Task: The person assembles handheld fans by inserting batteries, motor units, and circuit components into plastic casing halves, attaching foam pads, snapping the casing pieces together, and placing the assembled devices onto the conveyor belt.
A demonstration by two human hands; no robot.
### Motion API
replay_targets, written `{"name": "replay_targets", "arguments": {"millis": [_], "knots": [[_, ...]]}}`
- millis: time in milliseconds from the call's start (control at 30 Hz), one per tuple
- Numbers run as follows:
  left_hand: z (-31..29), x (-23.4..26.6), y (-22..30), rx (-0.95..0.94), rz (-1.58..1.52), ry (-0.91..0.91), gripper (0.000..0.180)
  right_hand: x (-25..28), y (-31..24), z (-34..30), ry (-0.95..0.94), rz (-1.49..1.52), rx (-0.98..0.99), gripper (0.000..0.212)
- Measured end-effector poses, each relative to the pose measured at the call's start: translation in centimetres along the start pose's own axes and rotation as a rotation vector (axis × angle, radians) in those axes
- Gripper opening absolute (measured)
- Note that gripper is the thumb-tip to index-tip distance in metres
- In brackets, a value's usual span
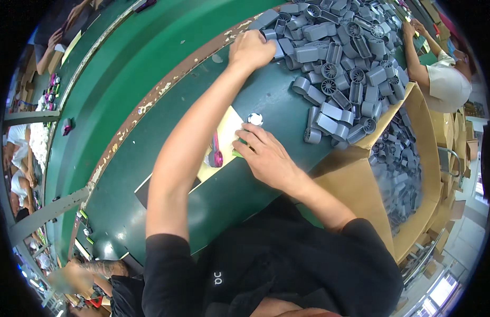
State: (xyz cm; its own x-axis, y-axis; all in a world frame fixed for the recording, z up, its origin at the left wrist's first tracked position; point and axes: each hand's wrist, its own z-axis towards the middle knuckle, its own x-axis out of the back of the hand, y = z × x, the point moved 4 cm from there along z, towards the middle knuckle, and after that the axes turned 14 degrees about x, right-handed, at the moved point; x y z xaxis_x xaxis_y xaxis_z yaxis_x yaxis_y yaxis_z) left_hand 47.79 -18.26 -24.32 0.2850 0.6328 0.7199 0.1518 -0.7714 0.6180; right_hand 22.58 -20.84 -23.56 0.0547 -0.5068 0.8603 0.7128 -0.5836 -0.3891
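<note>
Your left hand is at the grey parts heaped on the worktop; whether its or the right hand's fingers grasp anything, I cannot tell. Parts seem light, stiff; pinch their side walls.

Hands apart: left at grey plastic parts, right beside a round black-and-white piece.

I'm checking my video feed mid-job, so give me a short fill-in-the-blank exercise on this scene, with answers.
1. The left hand is beside many plastic parts whose colour is ____.
2. Close to the right hand is a round piece coloured black and ____.
3. The open cardboard box stands to the ____ of both hands.
4. The sleeve on the left arm is ____.
Missing words: grey; white; right; black.
</note>
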Motion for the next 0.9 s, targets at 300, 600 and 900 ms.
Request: {"name": "replay_targets", "arguments": {"millis": [300,600,900], "knots": [[-2.8,2.0,-0.9,-0.182,-0.286,0.365,0.014,2.0,1.0,-0.4,0.252,0.125,0.027,0.015],[-23.2,11.7,-15.5,-0.081,-1.113,0.023,0.022,1.3,1.5,-0.2,0.12,-0.123,-0.117,0.013],[-30.8,12.2,-22.8,0.11,-1.288,0.138,0.046,2.1,-0.1,0.9,-0.093,-0.223,0.095,0.035]]}}
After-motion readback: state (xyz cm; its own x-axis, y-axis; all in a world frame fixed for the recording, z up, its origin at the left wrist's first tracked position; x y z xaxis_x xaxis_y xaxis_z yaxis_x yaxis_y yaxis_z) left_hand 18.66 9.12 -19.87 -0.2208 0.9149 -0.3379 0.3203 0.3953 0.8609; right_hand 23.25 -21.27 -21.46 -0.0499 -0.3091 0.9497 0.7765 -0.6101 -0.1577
